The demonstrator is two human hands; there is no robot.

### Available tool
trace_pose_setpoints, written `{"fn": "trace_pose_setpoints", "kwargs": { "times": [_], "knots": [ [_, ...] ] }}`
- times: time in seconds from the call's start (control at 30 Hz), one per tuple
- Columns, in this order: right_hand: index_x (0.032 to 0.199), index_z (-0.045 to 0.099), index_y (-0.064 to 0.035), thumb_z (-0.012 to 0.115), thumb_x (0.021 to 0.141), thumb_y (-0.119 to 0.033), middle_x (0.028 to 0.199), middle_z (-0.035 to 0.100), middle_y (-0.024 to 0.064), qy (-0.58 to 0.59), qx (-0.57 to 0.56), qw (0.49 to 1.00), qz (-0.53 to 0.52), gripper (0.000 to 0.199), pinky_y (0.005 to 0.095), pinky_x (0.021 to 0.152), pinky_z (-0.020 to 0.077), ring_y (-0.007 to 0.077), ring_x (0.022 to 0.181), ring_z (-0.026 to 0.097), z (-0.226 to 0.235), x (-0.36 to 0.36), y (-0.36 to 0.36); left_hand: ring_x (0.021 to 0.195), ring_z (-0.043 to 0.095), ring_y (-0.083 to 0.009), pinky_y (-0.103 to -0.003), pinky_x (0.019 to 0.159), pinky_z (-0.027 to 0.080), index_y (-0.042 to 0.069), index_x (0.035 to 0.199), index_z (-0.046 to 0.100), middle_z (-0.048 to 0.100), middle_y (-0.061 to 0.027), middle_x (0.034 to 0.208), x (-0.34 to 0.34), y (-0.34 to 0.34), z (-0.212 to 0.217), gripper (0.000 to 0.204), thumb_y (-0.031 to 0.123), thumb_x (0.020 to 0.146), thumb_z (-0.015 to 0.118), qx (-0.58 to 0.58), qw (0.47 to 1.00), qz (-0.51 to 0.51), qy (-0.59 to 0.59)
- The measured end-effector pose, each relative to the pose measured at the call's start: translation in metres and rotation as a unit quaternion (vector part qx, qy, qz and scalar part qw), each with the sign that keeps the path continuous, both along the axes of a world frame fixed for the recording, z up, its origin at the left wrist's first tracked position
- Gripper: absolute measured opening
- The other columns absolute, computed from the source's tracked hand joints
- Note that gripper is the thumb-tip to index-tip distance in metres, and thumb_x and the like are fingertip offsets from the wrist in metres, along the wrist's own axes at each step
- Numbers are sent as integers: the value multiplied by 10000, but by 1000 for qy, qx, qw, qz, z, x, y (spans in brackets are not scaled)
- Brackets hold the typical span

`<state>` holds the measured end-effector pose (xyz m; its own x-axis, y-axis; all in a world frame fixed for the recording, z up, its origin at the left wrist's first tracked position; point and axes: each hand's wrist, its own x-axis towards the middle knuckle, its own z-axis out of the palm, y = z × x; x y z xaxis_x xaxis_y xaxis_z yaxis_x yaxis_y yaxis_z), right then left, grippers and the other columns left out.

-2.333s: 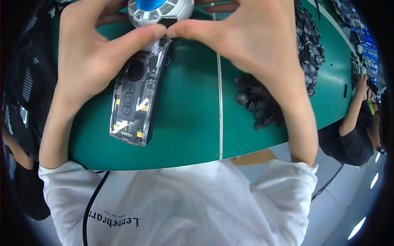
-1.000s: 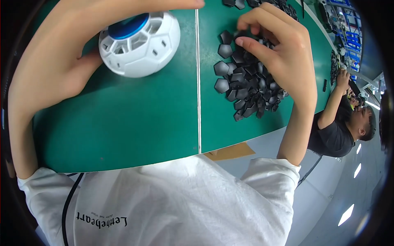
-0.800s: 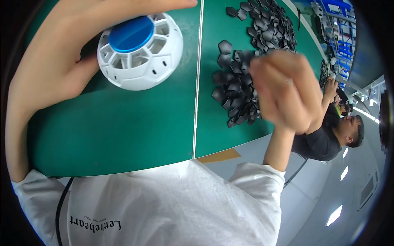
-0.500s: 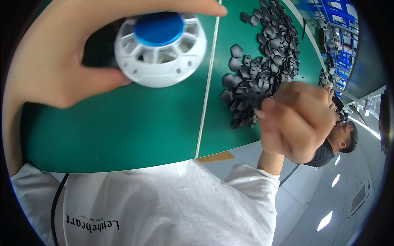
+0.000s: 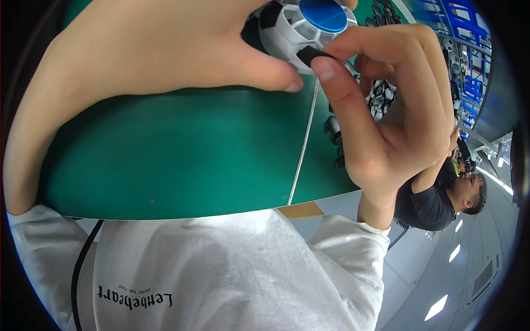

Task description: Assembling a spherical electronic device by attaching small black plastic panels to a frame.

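Note:
My left hand is wrapped around a white, round, ribbed plastic shell with open gaps and a glossy blue disc on top. One dark panel sits in the side of the shell, near the left hand. Between thumb and forefinger, my right hand pinches a small black plastic piece, touching the shell's near side. Part of that piece is hidden by the fingertips.
Behind my right hand lies a pile of black angular plastic pieces on the green table. A white line crosses the tabletop. At the right sits a person in a black shirt, with blue racks beyond.
My left hand has carried the white shell to the right and tilted it, bringing the side panel into view. My right hand has come up from the pile to the shell with a black piece.

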<state>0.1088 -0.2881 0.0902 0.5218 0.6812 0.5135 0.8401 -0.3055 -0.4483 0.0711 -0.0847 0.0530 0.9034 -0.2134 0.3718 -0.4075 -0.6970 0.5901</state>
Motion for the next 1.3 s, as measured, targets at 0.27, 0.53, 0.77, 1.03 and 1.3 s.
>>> {"fn": "trace_pose_setpoints", "kwargs": {
  "times": [0.27,0.53,0.77,1.03,1.3],
  "knots": [
    [904,701,-29,778,668,58,879,648,37,86,6,995,50,264,222,607,453,138,700,531,-3,15,0,520,662,-256,-300,433,520,-21,974,704,720,-169,775,6,2,-4,361,199,717,831,-85,996,-36,20],
    [968,689,-37,833,648,-26,945,639,65,166,27,986,-18,351,272,658,497,181,816,589,-4,18,-1,571,715,-301,-329,471,610,-27,958,706,725,-190,781,16,-2,4,348,211,728,813,-98,990,-44,93],
    [984,673,-35,875,613,-109,1007,590,88,311,84,943,-80,429,314,705,522,241,929,599,-3,19,1,879,717,-267,-292,794,570,9,1263,652,728,-165,1073,39,-2,25,605,129,711,866,-176,910,-122,355],
    [988,693,-28,846,634,-47,966,636,67,229,102,966,-64,386,268,682,501,195,862,603,-6,15,-4,965,695,-311,-406,921,541,33,1297,634,723,-154,1094,29,-3,40,650,188,700,837,-85,932,-59,347],
    [991,733,-39,812,682,18,947,680,27,140,79,986,-45,324,239,658,471,137,827,600,-9,9,-13,1077,657,-332,-409,982,522,14,1284,631,680,-185,1198,29,8,45,680,76,624,782,-104,918,62,378]
  ]
}}
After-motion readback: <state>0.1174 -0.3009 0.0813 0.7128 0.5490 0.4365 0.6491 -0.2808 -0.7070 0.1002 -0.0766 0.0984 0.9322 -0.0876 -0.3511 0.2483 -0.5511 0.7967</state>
